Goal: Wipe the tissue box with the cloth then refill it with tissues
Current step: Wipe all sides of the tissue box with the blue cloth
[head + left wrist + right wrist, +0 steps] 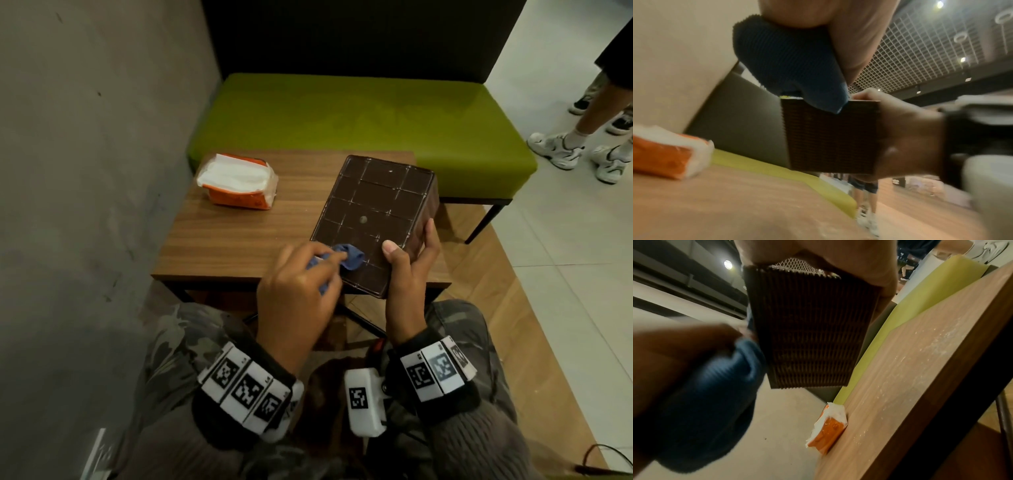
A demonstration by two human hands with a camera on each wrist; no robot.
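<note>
Dark brown ribbed tissue box (373,219) gripped in right hand (409,274), gridded underside up (long axis away); left hand (294,291) pinching crumpled blue cloth (111,255) against it.

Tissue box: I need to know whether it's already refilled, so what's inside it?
Cannot tell: the tissue box shows only its gridded underside and ribbed walls, held by the right hand. The tissue pack lies on the table.

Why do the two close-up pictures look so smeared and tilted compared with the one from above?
Head view: dim but fairly sharp; the tissue box grid lines read clearly, edges bend from the wide lens. Left wrist view: blurred, the cloth looms large, table slanted. Right wrist view: left hand smeared, ceiling lamp glares, tissue pack soft.
</note>
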